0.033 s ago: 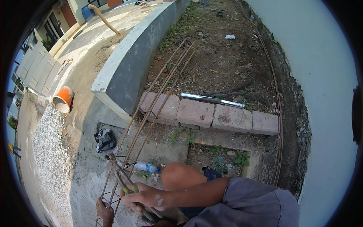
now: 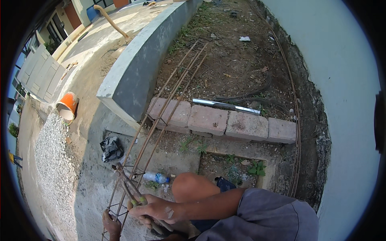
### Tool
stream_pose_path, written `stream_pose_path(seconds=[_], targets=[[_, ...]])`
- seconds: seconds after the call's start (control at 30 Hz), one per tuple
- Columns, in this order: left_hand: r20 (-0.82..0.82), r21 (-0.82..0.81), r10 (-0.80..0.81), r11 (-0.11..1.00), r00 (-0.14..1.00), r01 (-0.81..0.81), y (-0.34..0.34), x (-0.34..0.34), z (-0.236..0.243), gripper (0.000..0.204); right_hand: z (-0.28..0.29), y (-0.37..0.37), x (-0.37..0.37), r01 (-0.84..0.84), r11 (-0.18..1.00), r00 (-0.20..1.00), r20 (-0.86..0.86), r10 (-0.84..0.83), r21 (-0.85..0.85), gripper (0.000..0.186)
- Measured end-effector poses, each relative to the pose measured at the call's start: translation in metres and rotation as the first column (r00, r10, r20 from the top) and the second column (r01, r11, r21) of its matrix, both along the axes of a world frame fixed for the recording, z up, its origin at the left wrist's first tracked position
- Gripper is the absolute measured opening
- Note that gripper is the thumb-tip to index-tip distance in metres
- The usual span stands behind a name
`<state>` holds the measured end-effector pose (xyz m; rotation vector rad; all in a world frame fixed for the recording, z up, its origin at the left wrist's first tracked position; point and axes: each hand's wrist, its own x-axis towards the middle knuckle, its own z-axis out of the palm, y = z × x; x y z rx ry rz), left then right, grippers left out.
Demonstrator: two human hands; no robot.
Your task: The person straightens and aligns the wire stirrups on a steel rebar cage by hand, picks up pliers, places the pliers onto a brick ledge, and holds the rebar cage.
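A long rebar cage (image 2: 152,130) of rusty rods joined by small wire stirrups slants from the lower left over the block row toward the soil beyond. My right hand (image 2: 155,209) is closed round the handles of long pincers (image 2: 130,186). The jaws of the pincers are at the near part of the cage, by a stirrup; whether they grip wire is too small to tell. Lower left, my left hand (image 2: 111,223) is closed on the cage's near end, fingers round a rod by a stirrup. My knee (image 2: 188,186) is bent just right of the cage.
A row of concrete blocks (image 2: 207,119) carries the cage, with a silver metal bar (image 2: 245,109) behind it. Left stand a low grey wall (image 2: 134,60), a black plastic bag (image 2: 111,148), gravel (image 2: 54,160) and an orange bucket (image 2: 68,105). A plastic bottle (image 2: 157,177) lies beside the cage.
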<state>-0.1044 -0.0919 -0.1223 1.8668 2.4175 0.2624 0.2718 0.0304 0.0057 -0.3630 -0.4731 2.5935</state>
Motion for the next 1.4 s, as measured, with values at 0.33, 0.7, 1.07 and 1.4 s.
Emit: stream_pose_path(seconds=[0.33, 0.7, 1.07, 1.4], targets=[[-0.049, 0.092, -0.075, 0.993, 0.996, 0.08, -0.0004, -0.0011, -0.0044, 0.037, -0.0013, 0.0005, -0.0004, 0.026, 1.0, 0.999, -0.028, -0.026, 0.015, 0.02], [-0.023, 0.079, -0.056, 0.995, 0.998, 0.058, -0.0009, -0.0003, -0.0034, 0.038, -0.0022, 0.0034, 0.0039, -0.048, 0.999, 0.999, -0.005, 0.048, 0.017, 0.022], [-0.023, 0.04, -0.052, 0.998, 0.998, 0.052, 0.0, -0.0033, -0.0046, 0.037, -0.0001, 0.0024, 0.0043, -0.017, 1.0, 0.999, -0.046, 0.018, 0.02, 0.021], [-0.041, 0.077, -0.057, 0.995, 0.998, 0.06, -0.0008, -0.0001, -0.0037, 0.036, -0.0024, 0.0021, 0.0037, -0.034, 0.999, 0.999, -0.032, 0.035, 0.024, 0.021]])
